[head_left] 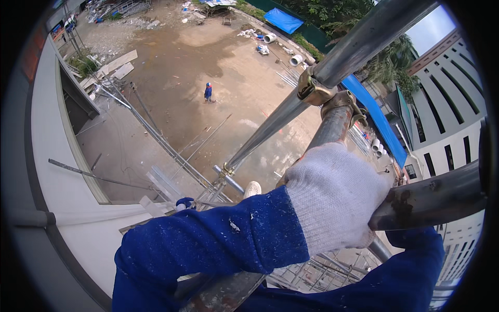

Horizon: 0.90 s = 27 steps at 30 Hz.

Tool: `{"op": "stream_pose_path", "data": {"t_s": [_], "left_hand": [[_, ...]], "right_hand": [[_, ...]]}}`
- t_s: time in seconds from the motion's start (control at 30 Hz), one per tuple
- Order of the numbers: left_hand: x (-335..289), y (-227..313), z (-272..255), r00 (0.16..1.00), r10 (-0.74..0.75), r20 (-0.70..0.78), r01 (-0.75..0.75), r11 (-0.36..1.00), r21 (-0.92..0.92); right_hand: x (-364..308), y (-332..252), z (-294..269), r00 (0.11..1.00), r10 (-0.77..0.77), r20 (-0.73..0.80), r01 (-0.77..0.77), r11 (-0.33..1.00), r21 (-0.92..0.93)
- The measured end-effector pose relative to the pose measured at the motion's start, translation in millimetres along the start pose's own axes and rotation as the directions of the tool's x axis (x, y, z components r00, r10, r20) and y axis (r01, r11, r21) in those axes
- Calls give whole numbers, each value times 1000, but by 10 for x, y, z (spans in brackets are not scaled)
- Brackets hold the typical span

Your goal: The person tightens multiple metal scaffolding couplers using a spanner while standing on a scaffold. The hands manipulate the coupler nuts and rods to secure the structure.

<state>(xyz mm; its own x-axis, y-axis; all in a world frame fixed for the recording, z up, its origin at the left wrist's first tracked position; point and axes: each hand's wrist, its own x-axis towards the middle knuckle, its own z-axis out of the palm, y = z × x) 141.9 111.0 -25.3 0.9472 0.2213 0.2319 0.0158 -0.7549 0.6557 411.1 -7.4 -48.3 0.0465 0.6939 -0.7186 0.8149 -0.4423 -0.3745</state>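
Knit glove on bare scaffold pipe, way above the yard: what could bite here

So the left hand [337,195], in a white knitted glove with a blue sleeve, is wrapped over a scuffed grey round steel pipe [331,127]. That pipe sits just below two brass-coloured metal couplers [316,89] on a long silvery steel pole [358,41]. Fingertips are hidden underneath, so I can't tell how deep the grip goes. Right hand isn't in view, no idea what it's on.

My worry is slip: smooth round metal plus soft knit, and if it's damp, that hold could slide. Second, pinching. A thick dark steel tube [431,203] is right beside the knuckles, so any shift could trap them. Third, if a coupler isn't tight (can't tell from here), the pipe could swivel under load.

And a person in blue [208,92] is on the brown dirt yard [218,57] far below, so anything dropped could be nasty.
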Motion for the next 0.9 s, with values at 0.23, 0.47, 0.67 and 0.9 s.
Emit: {"op": "stream_pose_path", "data": {"t_s": [0.23, 0.47, 0.67, 0.9], "left_hand": [[127, 204, -129, 978, -193, 75, 174, 964, 203], [122, 133, 2, 925, -380, -25, 362, 897, -255], [222, 534, 45, 919, -387, -73, 280, 773, -570], [556, 49, 47, 942, 325, 81, -120, 553, -825]], "right_hand": [[160, -60, -39, 986, -151, -74, 152, 988, 5], [493, 8, 79, 878, -290, -380, 218, 951, -222], [467, 43, 189, 845, -319, -429, 337, 941, -37], [326, -98, 40, 780, -371, -503, 155, 895, -419]]}}
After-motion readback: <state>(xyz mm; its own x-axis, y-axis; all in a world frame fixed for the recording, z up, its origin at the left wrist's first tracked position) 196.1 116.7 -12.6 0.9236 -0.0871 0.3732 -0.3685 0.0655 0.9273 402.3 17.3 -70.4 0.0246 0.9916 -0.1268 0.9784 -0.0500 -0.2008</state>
